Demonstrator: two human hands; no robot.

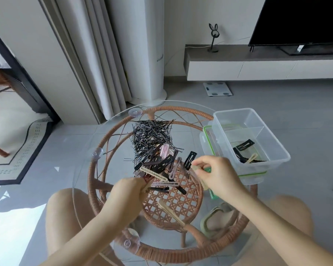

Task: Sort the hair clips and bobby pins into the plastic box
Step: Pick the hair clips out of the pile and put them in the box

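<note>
A heap of black bobby pins (152,135) lies at the back of the round glass table (88,150). In front of it sits a pile of hair clips (161,166) in black, brown, pink and beige. My left hand (131,191) is closed on a few clips at the pile's near edge. My right hand (217,175) pinches a beige hair clip (199,176) just right of the pile. The clear plastic box (273,143) stands at the right, with a divider; its near compartment holds a few black clips and a beige one (244,152).
The box rests on its green-rimmed lid (208,139). One beige clip (169,212) lies alone near the front. Below the glass are the rattan table frame (96,169) and a slipper (217,221). My knees sit under the table's near edge.
</note>
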